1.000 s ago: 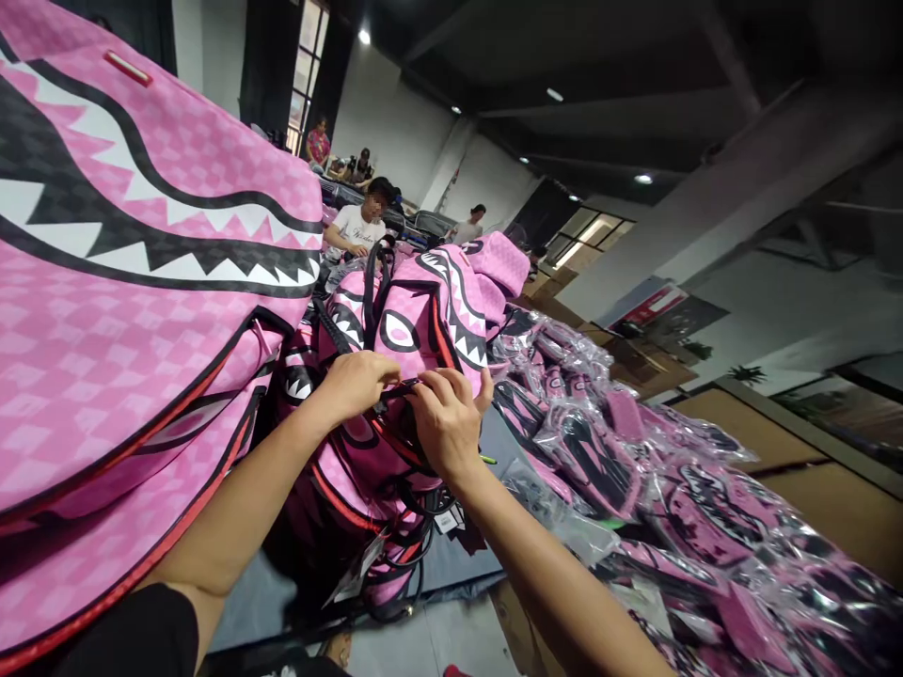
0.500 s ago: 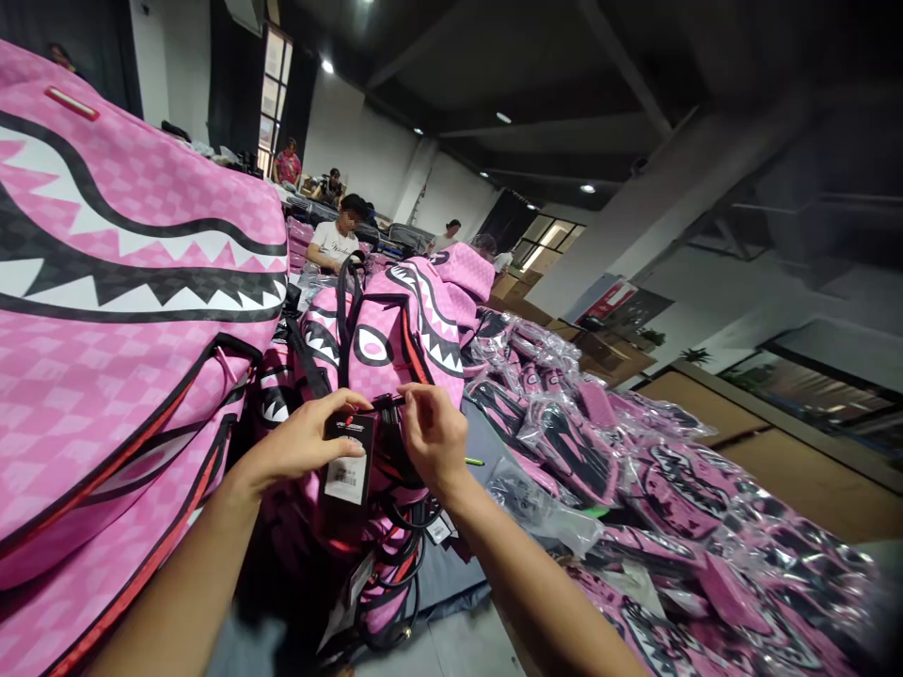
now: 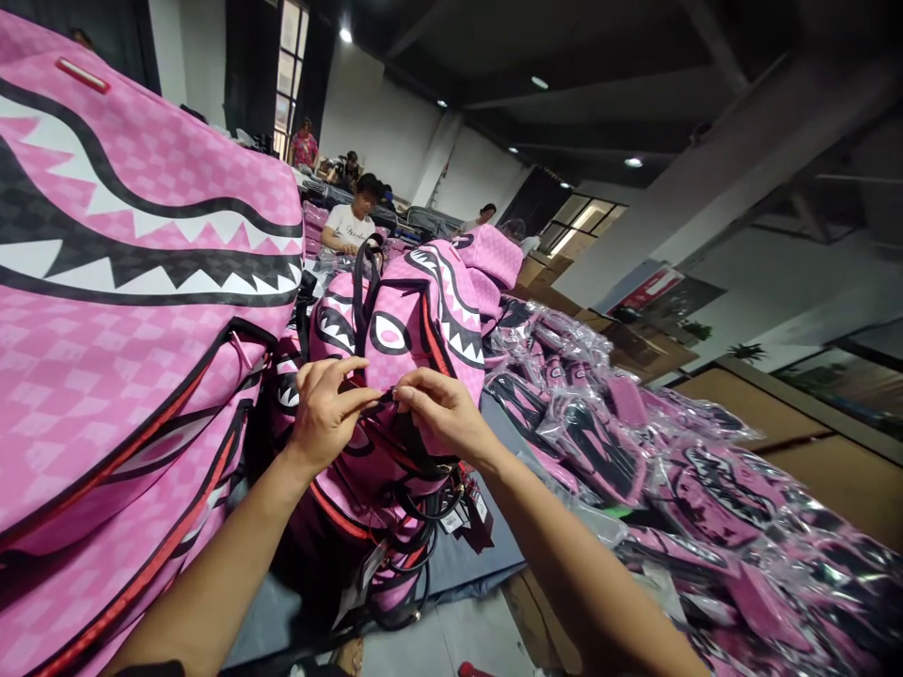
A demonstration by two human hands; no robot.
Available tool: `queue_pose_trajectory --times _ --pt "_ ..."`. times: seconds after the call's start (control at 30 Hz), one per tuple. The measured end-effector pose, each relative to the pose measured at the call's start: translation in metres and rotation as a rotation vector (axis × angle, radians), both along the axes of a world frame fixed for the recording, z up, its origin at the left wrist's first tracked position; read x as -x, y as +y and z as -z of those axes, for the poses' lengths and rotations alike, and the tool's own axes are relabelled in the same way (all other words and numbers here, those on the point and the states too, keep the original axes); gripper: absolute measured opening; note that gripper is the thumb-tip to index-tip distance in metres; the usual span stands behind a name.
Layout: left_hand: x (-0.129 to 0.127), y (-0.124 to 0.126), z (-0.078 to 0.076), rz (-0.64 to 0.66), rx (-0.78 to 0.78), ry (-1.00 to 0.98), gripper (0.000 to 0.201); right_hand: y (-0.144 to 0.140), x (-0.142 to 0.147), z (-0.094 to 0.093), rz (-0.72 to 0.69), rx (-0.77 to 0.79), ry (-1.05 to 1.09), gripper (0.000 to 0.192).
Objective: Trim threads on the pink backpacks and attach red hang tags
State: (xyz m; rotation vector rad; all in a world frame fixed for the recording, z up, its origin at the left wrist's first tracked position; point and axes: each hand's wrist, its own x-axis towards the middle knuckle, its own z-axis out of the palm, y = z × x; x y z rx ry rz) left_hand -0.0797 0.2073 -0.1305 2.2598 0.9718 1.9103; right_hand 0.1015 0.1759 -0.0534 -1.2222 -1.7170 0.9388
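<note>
I can't read any text from here. The hang tags (image 3: 462,515) dangling off the pink bag (image 3: 409,338) carry print too small to make out, and the red-and-white sign (image 3: 645,287) is blurred.

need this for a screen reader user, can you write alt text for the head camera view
Two bare hands, left hand and right hand, pinch a thin black strap on a pink shark-mouth bag. A larger matching bag fills the left side, plastic-wrapped pink pieces lie to the right, and other people sit far behind.
</note>
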Motion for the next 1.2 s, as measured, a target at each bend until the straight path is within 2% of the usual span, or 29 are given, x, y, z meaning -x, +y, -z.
queue_pose_trajectory --times 0.07,0.1,0.17,0.27,0.33,0.4,0.53,0.63,0.8,1.0,1.07,1.13,1.2 --pt "-0.002 -0.003 -0.006 -0.083 -0.083 0.033 0.019 0.000 -0.003 -0.003 -0.017 -0.003 -0.043 0.029" --pt "-0.004 -0.004 -0.008 -0.043 -0.090 0.021 0.021 0.000 -0.004 -0.003 -0.013 -0.019 -0.056 0.029" --pt "-0.010 -0.004 -0.010 0.159 0.016 -0.092 0.024 0.001 -0.006 -0.002 0.003 -0.045 -0.062 0.028" --pt "-0.020 0.001 -0.008 0.493 0.326 -0.365 0.014 0.003 -0.009 -0.003 0.009 -0.040 -0.038 0.028" --pt "-0.023 0.004 -0.006 0.557 0.412 -0.402 0.005 0.002 -0.011 -0.004 -0.006 -0.040 -0.038 0.026" --pt "-0.023 0.005 -0.004 0.529 0.366 -0.297 0.009 0.001 -0.012 -0.006 -0.037 -0.071 -0.096 0.022" --pt "-0.019 0.002 0.000 0.379 0.261 -0.083 0.016 -0.001 -0.015 -0.007 -0.070 -0.280 -0.368 0.012" --pt "-0.019 0.001 0.001 0.305 0.233 0.006 0.017 -0.003 -0.015 -0.006 -0.082 -0.386 -0.497 0.012" --pt "-0.020 -0.001 0.000 0.257 0.248 0.130 0.016 -0.006 -0.014 -0.004 -0.073 -0.438 -0.653 0.017" --pt "-0.021 -0.007 -0.011 0.031 0.301 0.339 0.011 -0.004 -0.008 -0.002 -0.074 -0.443 -0.856 0.018" --pt "-0.020 -0.006 -0.012 0.094 0.368 0.298 0.012 -0.003 -0.006 -0.004 -0.093 -0.432 -0.839 0.019" --pt "-0.017 -0.003 -0.012 0.232 0.417 0.246 0.014 -0.001 -0.006 -0.006 -0.131 -0.425 -0.805 0.021" --pt "-0.013 0.000 -0.011 0.318 0.435 0.245 0.017 0.001 -0.006 -0.007 -0.157 -0.442 -0.798 0.021"
